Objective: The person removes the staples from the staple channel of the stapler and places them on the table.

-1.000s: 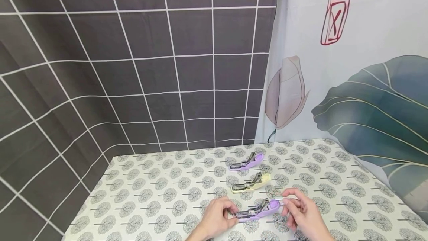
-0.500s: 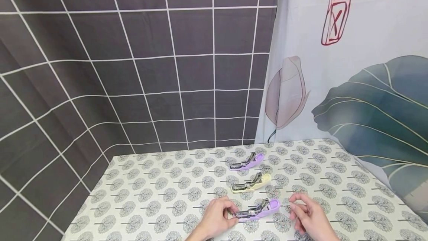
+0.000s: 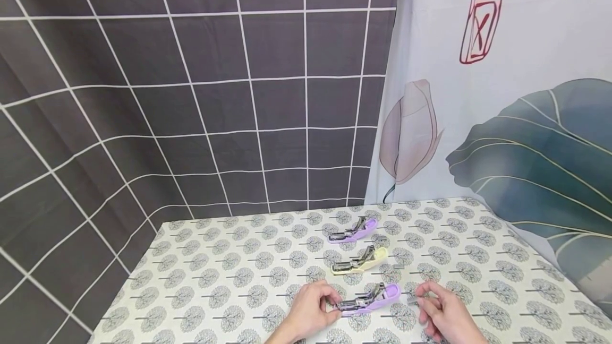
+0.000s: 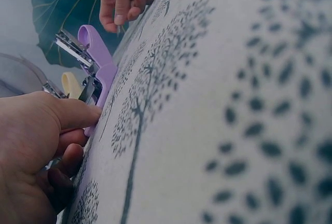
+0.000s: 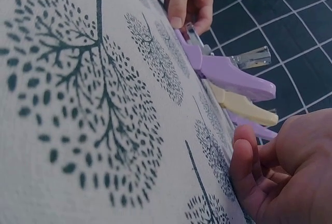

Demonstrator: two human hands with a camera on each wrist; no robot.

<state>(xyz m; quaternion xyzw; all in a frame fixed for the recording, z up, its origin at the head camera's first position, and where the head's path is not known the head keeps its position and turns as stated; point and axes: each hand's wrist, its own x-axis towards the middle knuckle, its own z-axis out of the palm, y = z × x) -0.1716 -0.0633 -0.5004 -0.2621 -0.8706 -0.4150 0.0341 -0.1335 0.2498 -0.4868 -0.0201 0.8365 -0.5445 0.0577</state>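
Note:
An opened purple stapler (image 3: 368, 301) lies nearest on the table, its metal parts raised from the purple body. My left hand (image 3: 313, 307) pinches its left end between thumb and fingers. To the right, apart from the stapler, my right hand (image 3: 444, 312) pinches a small grey metal strip (image 3: 412, 300) that looks like a row of staples. In the left wrist view only a sliver of that strip (image 4: 120, 28) shows below the fingertips. Behind lie an opened yellow stapler (image 3: 359, 262) and, farther back, another opened purple stapler (image 3: 353, 231).
The table (image 3: 215, 264) has a pale cloth printed with trees. Small greyish strips (image 3: 399, 266) seem to lie by the right ends of the two rear staplers. A dark grid curtain (image 3: 268, 105) and a white floral curtain (image 3: 425, 31) hang behind.
My right hand has drawn back to the right, away from the near stapler, and the grey strip now shows at its fingertips. My left hand and all three staplers stay put.

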